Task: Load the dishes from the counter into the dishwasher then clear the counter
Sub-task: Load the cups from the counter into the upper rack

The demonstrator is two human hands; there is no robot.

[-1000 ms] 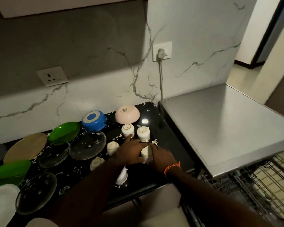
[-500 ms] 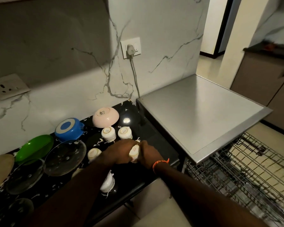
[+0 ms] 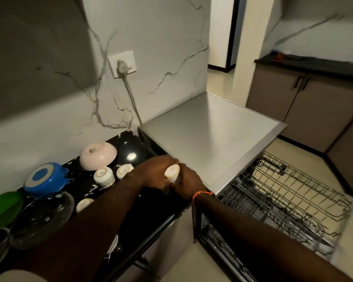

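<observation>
centre frame, counter edge | my left hand and right hand curl round one upturned cup | lifted clear for the rack lower right

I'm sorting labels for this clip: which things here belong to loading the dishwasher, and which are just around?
Part of the job:
- cup held between left hand and right hand
- two upturned cups
- pink bowl
- blue pot
- glass plate
- green plate
- dishwasher rack

Just around:
- wall socket
- far cabinets
</observation>
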